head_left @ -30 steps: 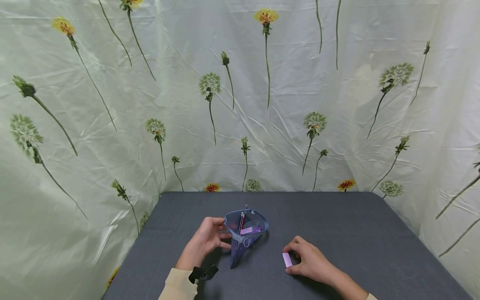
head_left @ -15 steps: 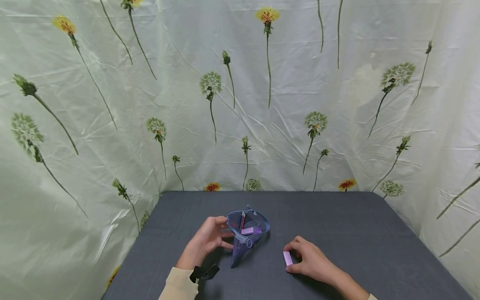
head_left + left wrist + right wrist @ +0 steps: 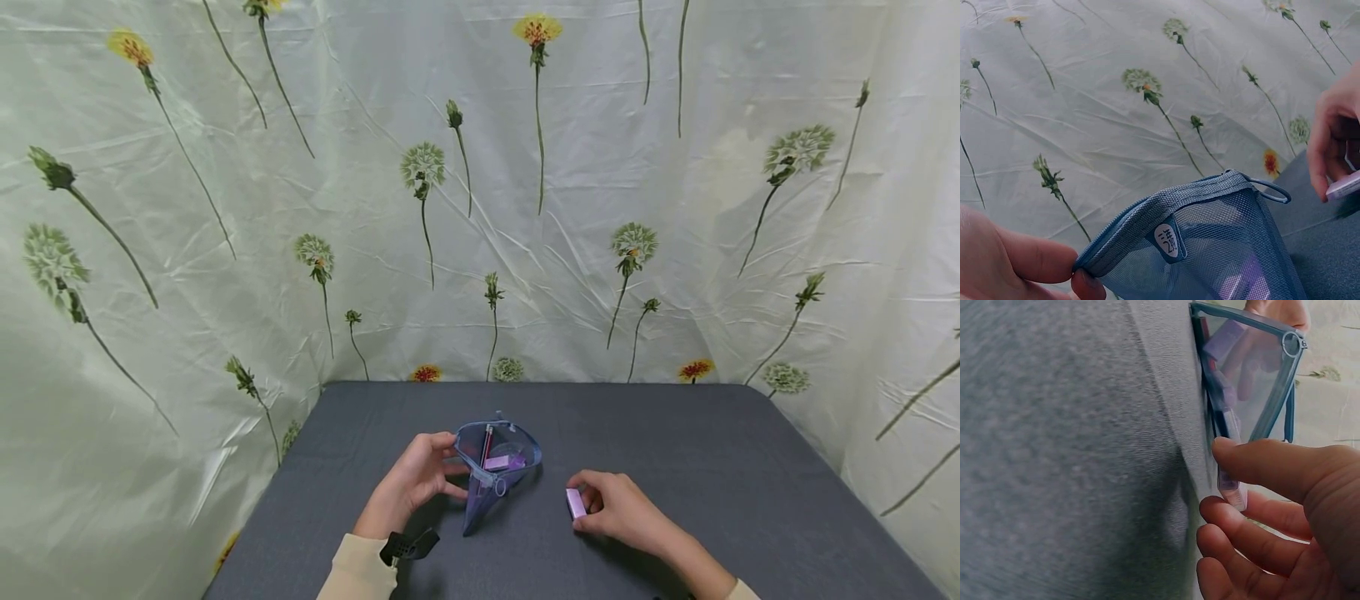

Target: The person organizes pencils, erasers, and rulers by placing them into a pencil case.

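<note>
My left hand (image 3: pixel 416 479) pinches the rim of a blue mesh zip pouch (image 3: pixel 480 504) between thumb and fingers. The pouch stands with its mouth spread wide. Pencils (image 3: pixel 487 446), a lilac block (image 3: pixel 497 462) and a clear purple item show inside. To the right of it, my right hand (image 3: pixel 622 512) holds a small lilac eraser (image 3: pixel 575 503) by its ends, between thumb and fingers. The right wrist view shows the eraser's pale end (image 3: pixel 1237 500) near the fingertips, just over the table. Part of the left hand is hidden behind the mesh.
A dark grey cloth covers the table (image 3: pixel 675 433). Behind and beside it hangs a pale curtain (image 3: pixel 555 250) printed with dandelions. A ring zip pull (image 3: pixel 501 486) hangs at the pouch's near corner. A black watch (image 3: pixel 408 546) is on the left wrist.
My right hand has risen a little with the eraser, which now sits slightly farther from me. The left hand and pouch have hardly moved.
</note>
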`<state>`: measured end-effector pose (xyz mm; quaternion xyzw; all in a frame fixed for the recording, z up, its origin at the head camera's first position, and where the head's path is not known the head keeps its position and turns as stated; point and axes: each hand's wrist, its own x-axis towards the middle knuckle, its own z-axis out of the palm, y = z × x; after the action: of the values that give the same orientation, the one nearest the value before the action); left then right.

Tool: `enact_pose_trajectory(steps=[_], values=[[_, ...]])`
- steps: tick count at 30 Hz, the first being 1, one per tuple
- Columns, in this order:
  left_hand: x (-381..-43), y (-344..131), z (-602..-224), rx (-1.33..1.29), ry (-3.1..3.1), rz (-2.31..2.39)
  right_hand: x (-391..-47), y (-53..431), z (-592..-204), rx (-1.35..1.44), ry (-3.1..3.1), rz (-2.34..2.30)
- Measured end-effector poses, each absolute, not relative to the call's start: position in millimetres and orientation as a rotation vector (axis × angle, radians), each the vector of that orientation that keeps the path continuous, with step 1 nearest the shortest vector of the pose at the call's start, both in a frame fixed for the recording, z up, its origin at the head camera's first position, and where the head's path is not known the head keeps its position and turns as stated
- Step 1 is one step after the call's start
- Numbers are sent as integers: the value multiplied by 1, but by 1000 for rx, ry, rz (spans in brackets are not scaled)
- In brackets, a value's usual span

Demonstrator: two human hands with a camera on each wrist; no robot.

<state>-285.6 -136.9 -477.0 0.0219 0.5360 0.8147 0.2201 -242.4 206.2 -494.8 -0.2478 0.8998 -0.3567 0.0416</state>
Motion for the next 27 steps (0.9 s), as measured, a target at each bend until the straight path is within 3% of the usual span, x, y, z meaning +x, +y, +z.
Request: enact_pose_trajectory(steps=[27], values=[[-284,-132,-477,66,1481,2244,-253,183,-458,-700,2948,-1135]])
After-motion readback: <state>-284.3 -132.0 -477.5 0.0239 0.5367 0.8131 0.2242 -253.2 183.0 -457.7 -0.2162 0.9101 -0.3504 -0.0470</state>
